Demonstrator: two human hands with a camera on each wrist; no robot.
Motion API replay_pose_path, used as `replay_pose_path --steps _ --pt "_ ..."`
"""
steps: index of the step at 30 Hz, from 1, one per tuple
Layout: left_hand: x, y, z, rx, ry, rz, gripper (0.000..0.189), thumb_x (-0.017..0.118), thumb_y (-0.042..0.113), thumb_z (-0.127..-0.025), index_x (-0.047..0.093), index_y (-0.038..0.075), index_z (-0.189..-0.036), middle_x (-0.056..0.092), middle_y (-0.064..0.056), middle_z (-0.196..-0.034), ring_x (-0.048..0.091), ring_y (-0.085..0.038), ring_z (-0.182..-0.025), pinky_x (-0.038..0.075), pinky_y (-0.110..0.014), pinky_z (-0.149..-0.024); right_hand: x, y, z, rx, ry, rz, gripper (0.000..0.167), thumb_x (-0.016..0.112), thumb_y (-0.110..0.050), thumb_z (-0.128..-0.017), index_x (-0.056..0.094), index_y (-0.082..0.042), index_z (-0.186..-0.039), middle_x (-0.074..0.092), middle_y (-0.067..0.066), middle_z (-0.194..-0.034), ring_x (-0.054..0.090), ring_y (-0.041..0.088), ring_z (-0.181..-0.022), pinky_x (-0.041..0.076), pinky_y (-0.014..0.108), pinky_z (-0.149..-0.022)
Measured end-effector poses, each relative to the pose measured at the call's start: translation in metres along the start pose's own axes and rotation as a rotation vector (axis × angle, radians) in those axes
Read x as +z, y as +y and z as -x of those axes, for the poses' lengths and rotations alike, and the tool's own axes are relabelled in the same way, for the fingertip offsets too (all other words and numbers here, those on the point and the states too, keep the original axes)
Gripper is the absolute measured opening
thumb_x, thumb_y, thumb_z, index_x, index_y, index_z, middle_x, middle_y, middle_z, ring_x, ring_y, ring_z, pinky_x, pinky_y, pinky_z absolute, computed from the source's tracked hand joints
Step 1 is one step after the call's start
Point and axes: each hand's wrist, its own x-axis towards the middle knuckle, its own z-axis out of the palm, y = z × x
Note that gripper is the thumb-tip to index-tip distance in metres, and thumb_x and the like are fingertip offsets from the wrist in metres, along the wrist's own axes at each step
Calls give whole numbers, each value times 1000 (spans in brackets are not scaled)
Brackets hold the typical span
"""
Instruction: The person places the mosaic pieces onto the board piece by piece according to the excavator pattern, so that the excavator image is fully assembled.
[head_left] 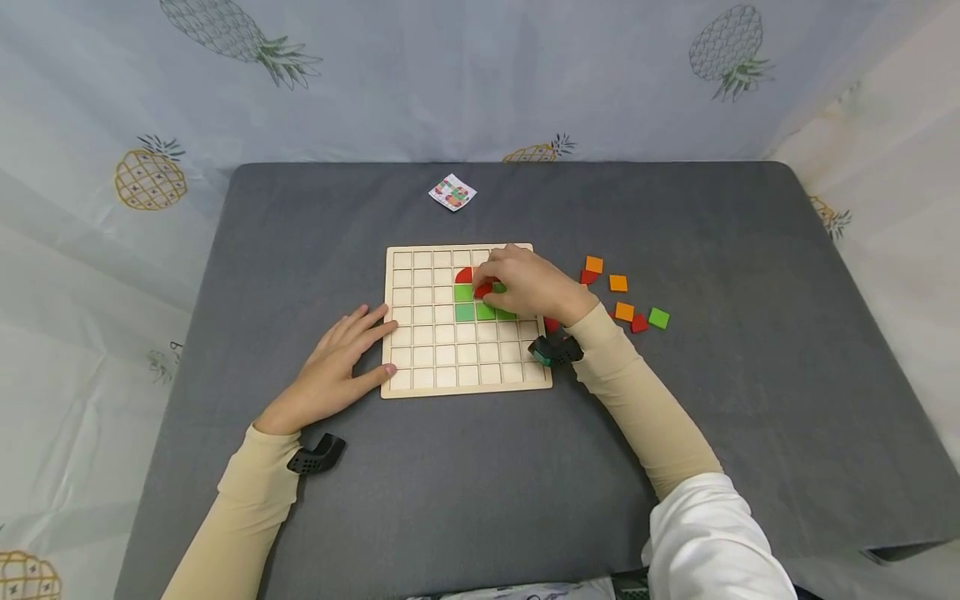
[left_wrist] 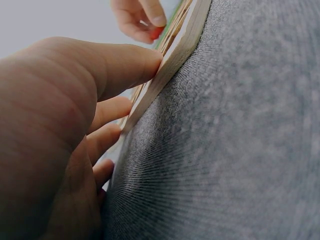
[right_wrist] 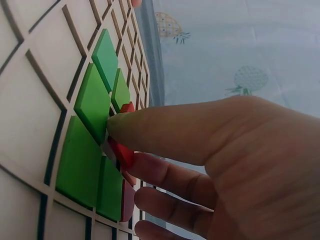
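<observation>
A light wooden grid board lies on the grey table, with several green tiles and a red quarter-round tile set in its cells. My right hand is over the board's upper right part and pinches a red tile between thumb and fingers. That tile is tilted at a cell beside the green tiles, and its full shape is partly hidden by the fingers. At the board's left edge rests my left hand, fingers spread and straight, with thumb and fingertips touching the rim.
Right of the board lie loose orange tiles, red tiles and a green tile. A small printed pattern card lies behind the board. Pineapple-print cloth hangs beyond the table's far edge.
</observation>
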Motion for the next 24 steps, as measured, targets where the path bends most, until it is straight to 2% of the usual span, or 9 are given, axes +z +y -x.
replay_pose_path --steps 6,17,24 --pt "-1 1 0 8 -1 1 66 67 34 -98 40 19 -157 21 -3 -171 9 -33 -159 8 -65 -124 1 1 -1 -3 -9 4 17 72 -19 -95 77 -12 -109 71 5 -110 56 24 -104 46 41 -100" --pt "0 0 0 4 3 0 67 68 35 -98 40 19 -157 20 -3 -171 9 -32 -160 7 -64 -124 0 1 -1 17 -14 -12 15 69 -19 -97 77 -12 -108 70 5 -109 56 23 -103 46 40 -99" --pt "0 1 -1 8 14 7 66 69 33 -97 42 18 -155 23 -4 -170 11 -34 -159 7 -64 -125 -20 9 9 90 42 -119 20 64 -15 -99 75 -10 -115 68 7 -112 51 26 -99 45 40 -85"
